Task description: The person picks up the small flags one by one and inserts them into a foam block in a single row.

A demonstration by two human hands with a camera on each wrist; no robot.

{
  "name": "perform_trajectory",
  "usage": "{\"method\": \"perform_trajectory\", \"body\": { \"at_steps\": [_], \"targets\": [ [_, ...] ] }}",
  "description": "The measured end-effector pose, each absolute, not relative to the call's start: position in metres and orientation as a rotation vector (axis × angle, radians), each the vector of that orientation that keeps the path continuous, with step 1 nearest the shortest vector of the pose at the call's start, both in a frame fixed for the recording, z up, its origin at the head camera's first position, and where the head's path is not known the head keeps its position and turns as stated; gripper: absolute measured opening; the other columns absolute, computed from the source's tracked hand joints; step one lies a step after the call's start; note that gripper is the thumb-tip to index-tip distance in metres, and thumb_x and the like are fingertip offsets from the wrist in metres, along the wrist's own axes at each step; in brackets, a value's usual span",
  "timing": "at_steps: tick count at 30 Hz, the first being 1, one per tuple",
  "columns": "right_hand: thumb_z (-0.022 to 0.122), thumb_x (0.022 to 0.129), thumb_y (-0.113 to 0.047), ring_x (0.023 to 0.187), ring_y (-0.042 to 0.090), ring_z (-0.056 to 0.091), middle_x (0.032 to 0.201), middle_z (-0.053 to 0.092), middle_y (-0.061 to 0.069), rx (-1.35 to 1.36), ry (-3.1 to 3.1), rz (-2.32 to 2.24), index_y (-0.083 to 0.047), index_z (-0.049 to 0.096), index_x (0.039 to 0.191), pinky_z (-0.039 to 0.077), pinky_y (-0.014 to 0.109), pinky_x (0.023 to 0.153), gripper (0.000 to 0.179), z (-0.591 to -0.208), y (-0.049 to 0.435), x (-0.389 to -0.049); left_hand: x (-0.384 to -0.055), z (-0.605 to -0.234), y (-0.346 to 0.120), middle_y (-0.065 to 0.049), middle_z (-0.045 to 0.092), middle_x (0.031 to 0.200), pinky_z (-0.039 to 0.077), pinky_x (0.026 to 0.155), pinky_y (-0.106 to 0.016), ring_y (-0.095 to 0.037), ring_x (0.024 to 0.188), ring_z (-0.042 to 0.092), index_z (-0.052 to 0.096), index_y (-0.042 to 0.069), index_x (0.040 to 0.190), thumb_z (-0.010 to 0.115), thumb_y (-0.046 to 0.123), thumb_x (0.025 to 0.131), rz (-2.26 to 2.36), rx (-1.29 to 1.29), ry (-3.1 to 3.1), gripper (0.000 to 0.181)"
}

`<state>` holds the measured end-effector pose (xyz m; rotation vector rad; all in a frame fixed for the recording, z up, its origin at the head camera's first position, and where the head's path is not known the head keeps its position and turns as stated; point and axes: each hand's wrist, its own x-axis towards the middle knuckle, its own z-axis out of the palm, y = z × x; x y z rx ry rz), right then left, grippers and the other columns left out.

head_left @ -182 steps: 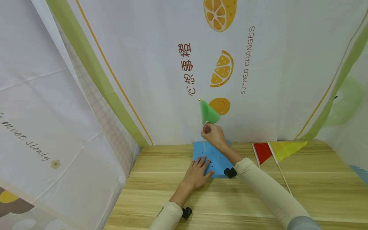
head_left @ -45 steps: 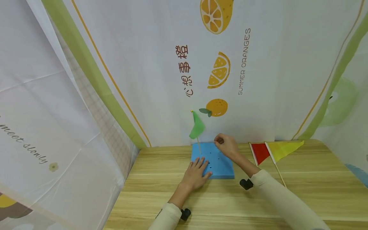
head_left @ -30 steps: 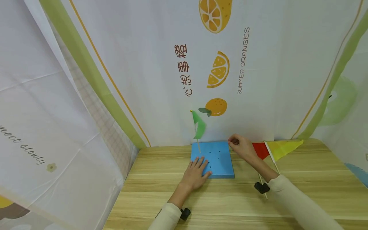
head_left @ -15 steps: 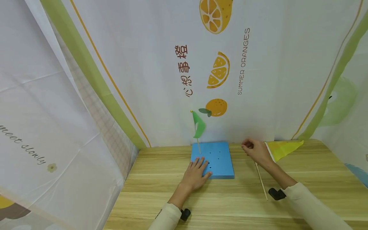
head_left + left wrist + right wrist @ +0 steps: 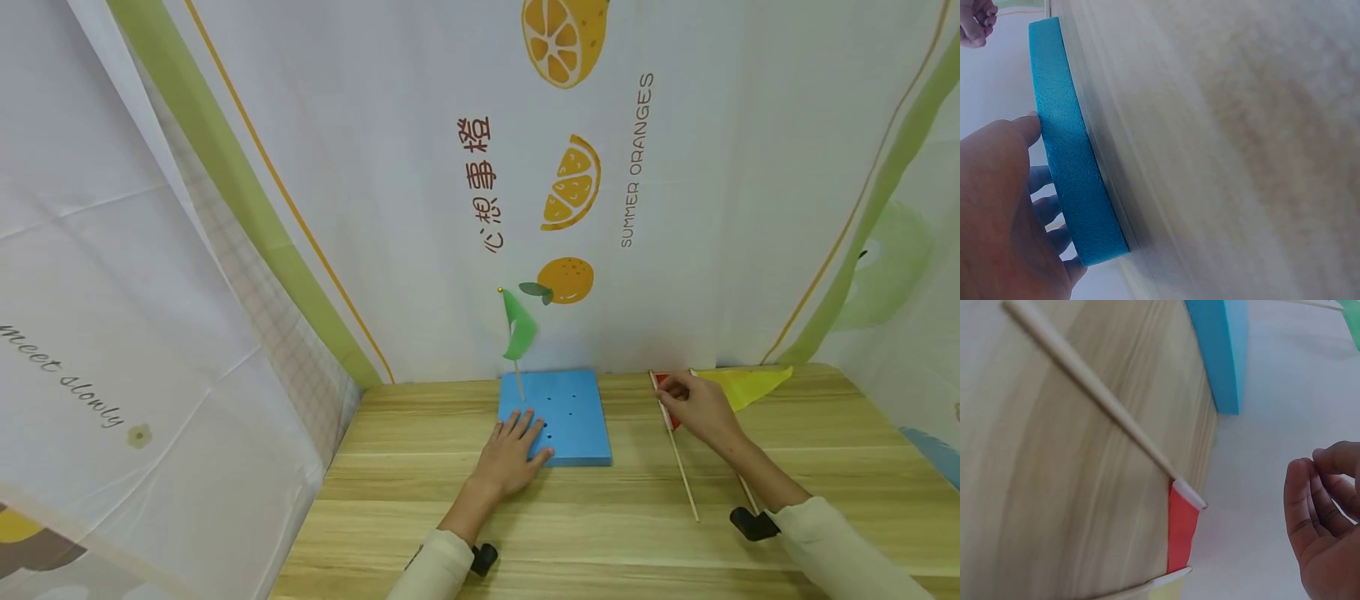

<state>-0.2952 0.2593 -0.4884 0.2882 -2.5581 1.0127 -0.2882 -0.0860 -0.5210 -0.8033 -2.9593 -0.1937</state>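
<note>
A blue foam block (image 5: 577,433) with several small holes lies on the table. My left hand (image 5: 508,457) rests flat on its left front part, fingers spread; the left wrist view shows the thumb (image 5: 1030,128) on the block's top edge. A green pennant flag (image 5: 519,327) stands slightly tilted on its stick in the block's back left. My right hand (image 5: 703,410) hovers over a red pennant flag (image 5: 663,380), thumb and fingers loosely curled with nothing between them. In the right wrist view a gap separates the hand (image 5: 1329,519) from the red flag (image 5: 1182,528).
A yellow pennant flag (image 5: 750,386) lies right of the red one, partly behind the right hand. Both sticks point toward the table's front. A white printed cloth (image 5: 420,208) hangs behind the wooden table (image 5: 600,533). Black wrist cameras sit below both hands.
The green flag was let go and stands in the block. My right hand has moved rightward from it, past the block, to above the red flag. The left hand stays in place.
</note>
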Motion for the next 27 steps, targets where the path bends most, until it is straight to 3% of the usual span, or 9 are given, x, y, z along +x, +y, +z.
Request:
{"method": "perform_trajectory", "body": {
  "at_steps": [12,22,27],
  "targets": [
    [0.063,0.096,-0.014,0.062,0.022,0.065,0.086,0.07,0.016,0.251,-2.66,1.096,0.0,0.068,0.099,0.051,0.023,0.05,0.016,-0.492,0.274,-0.278,-0.288,-0.522,-0.085,-0.005,0.023,0.164,0.023,0.123,-0.052,-0.028,0.152,0.02,0.031,0.02,0.155,0.035,0.055,0.103,-0.182,-0.79,-2.974,0.063],
    [0.064,0.094,-0.012,0.057,0.013,0.058,0.079,0.068,0.009,0.21,-2.765,1.069,-0.001,0.068,0.096,0.046,0.024,0.047,0.011,-0.506,0.279,-0.273,-0.29,-0.523,-0.086,-0.004,0.022,0.164,0.023,0.123,-0.052,-0.028,0.152,0.019,0.03,0.021,0.156,0.033,0.056,0.103,-0.165,-0.792,-2.978,0.064],
    [0.068,0.09,-0.012,0.062,0.012,0.052,0.076,0.065,0.004,0.215,-2.799,0.974,-0.004,0.068,0.088,0.042,0.024,0.052,0.009,-0.517,0.277,-0.272,-0.29,-0.523,-0.086,-0.005,0.024,0.164,0.025,0.122,-0.052,-0.028,0.152,0.022,0.032,0.02,0.155,0.034,0.057,0.102,-0.16,-0.799,-2.964,0.064]
  ]
}}
